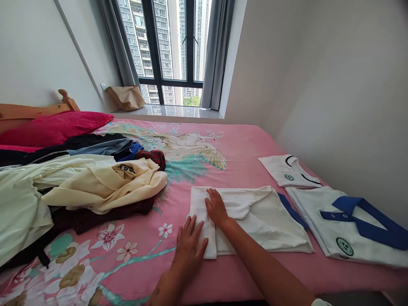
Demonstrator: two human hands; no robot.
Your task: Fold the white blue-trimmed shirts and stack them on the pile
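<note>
On the pink bed, a white shirt (261, 221) with a blue collar lies face down, its sides turned inward and its hem end folded over in a band at the left. My left hand (188, 245) rests at the lower left of that band, fingers spread. Farther up the same band, my right hand (216, 207) lies on the cloth with its fingers extended and my forearm crossing over the shirt. Neither hand grips anything that shows.
Two folded shirts lie to the right: a small white one (283, 172) and a blue-collared one (331, 229). A heap of clothes (105, 182) covers the left side, near a red pillow (60, 127). A paper bag (126, 97) stands on the windowsill.
</note>
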